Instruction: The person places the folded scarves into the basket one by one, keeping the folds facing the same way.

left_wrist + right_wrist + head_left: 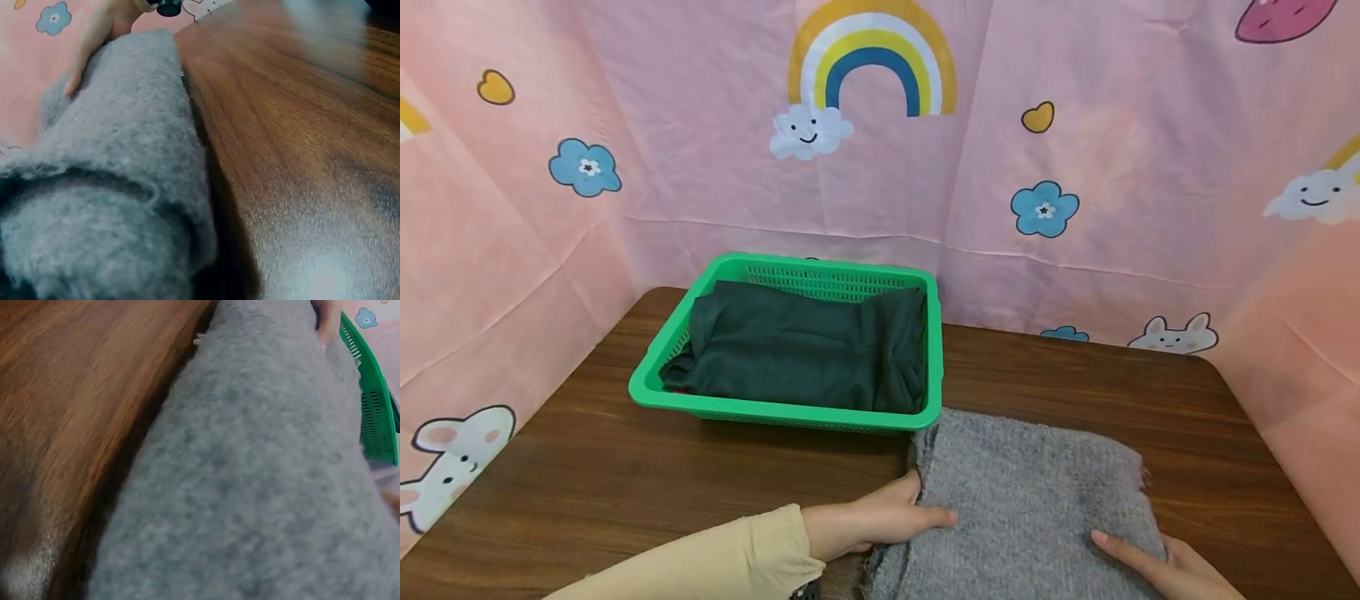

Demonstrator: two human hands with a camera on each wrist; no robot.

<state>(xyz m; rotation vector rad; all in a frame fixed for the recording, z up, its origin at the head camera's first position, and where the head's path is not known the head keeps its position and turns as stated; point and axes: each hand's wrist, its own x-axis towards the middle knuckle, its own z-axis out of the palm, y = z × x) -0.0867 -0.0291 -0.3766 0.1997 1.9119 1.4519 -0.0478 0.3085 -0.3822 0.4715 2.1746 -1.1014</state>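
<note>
A folded grey woolly scarf (1022, 500), fringed at its far right edge, lies on the table in front of me. My left hand (883, 518) grips its left side, thumb on top and the other fingers partly hidden at the folded edge. On the opposite side my right hand (1165, 568) holds the scarf with its thumb over the top; its other fingers are mostly covered by the cloth. Thick layered folds of the scarf (125, 125) fill much of the left wrist view, with the right hand (103, 40) at the far end.
Behind the scarf, a green plastic basket (934, 350) holds a folded dark green cloth (797, 342). Its front right corner comes right up to the scarf's far left corner. The brown wooden table (587, 500) is backed by a pink patterned curtain (715, 167).
</note>
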